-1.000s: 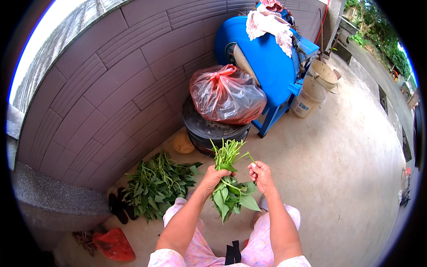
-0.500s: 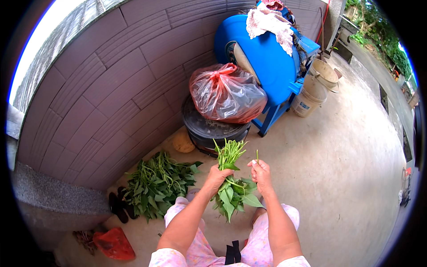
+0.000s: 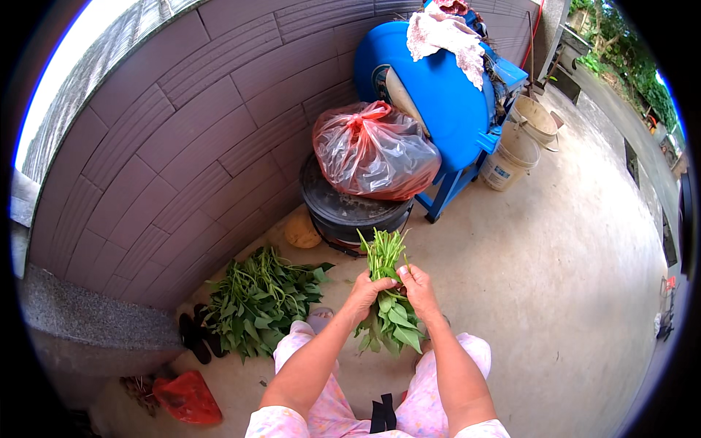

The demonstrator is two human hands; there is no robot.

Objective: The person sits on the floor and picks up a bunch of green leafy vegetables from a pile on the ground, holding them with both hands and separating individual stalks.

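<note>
A bunch of leafy greens (image 3: 394, 321) is gripped around its middle by my left hand (image 3: 364, 296). Its pale cut stems point away from me, and the broad leaves hang down over my lap. Against the bunch's right side, my right hand (image 3: 420, 290) is closed with thumb and finger pinched on a green stem, whose end pokes up just above the fingertips. The two thumbs are close together. To the left on the floor lies a larger heap of the same leafy greens (image 3: 259, 306), stems mostly toward the wall.
Ahead, a tied plastic bag (image 3: 376, 157) rests on a black lidded bucket (image 3: 350, 208). Beside it are a blue machine (image 3: 445, 95) on a stand and dirty white buckets (image 3: 509, 157). Dark shoes (image 3: 193, 339) and a red bag (image 3: 188, 399) lie left, by a tiled wall (image 3: 190, 146).
My right hand has moved left and in against the bunch, bringing the single stem to it. The bunch's leaves have swung closer together under my hands.
</note>
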